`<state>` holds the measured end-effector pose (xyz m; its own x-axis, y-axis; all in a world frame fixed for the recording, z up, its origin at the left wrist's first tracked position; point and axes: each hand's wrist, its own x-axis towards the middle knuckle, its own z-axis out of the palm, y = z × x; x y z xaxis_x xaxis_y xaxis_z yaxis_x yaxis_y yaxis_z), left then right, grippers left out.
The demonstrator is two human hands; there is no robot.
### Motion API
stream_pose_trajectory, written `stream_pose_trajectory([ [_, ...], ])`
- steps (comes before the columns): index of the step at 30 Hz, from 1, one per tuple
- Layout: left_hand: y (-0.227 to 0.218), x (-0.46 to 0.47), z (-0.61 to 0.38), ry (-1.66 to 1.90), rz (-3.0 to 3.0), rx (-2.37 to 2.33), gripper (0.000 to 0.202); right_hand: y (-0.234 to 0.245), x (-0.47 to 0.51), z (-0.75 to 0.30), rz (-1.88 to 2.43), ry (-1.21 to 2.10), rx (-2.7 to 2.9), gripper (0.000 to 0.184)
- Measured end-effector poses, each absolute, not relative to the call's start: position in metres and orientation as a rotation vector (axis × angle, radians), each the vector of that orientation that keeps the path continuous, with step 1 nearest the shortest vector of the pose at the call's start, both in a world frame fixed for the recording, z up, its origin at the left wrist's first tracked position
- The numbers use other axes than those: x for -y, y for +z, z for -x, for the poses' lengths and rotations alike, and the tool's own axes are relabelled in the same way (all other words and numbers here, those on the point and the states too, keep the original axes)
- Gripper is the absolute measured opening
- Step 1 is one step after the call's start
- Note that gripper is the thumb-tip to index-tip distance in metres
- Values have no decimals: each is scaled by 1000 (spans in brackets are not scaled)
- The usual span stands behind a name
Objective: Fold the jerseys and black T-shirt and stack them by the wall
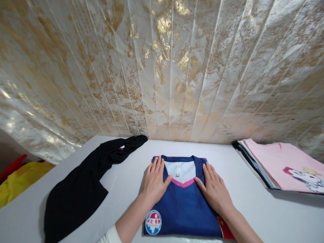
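A folded navy shirt [182, 206] with a pink-edged V-neck and a white inner collar lies on the white table [278, 216] in front of me. A round badge shows near its lower left corner and a red patch at its lower right. My left hand [153, 181] lies flat on the shirt's left shoulder, fingers stretched out and together. My right hand [214, 188] lies flat on the right shoulder in the same way. Neither hand holds anything.
A loose black garment [81, 192] sprawls over the table's left part. A stack of folded clothes topped by a pink cartoon shirt [286, 167] sits at the right. A gold-and-white curtain [162, 67] hangs behind. Yellow and red cloth [17, 177] lies beyond the left edge.
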<state>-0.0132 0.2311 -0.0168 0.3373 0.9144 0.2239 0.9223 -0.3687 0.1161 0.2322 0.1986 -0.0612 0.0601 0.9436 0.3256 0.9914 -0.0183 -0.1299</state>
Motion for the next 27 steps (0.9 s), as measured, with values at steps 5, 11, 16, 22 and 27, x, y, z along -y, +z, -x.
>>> stream_pose_trajectory([
  [5, -22, -226, 18, -511, 2466, 1777, 60, -60, -202, -239, 1974, -130, 1870, 71],
  [11, -25, -187, 35, -685, 2163, 1995, 31, -52, -173, -273, 1964, -53, 1718, 45],
  [16, -9, -162, 34, -685, 2330, 2092, 17, -28, -156, -263, 2055, 88, 1700, 19],
  [22, -24, -153, 40, -1542, 2398, 2652, 20, -8, -155, -257, 1998, 492, 1577, 9],
  [27, -24, -139, 24, -2590, 2185, 2543, 69, -2, -136, -277, 1671, 946, 1383, 45],
])
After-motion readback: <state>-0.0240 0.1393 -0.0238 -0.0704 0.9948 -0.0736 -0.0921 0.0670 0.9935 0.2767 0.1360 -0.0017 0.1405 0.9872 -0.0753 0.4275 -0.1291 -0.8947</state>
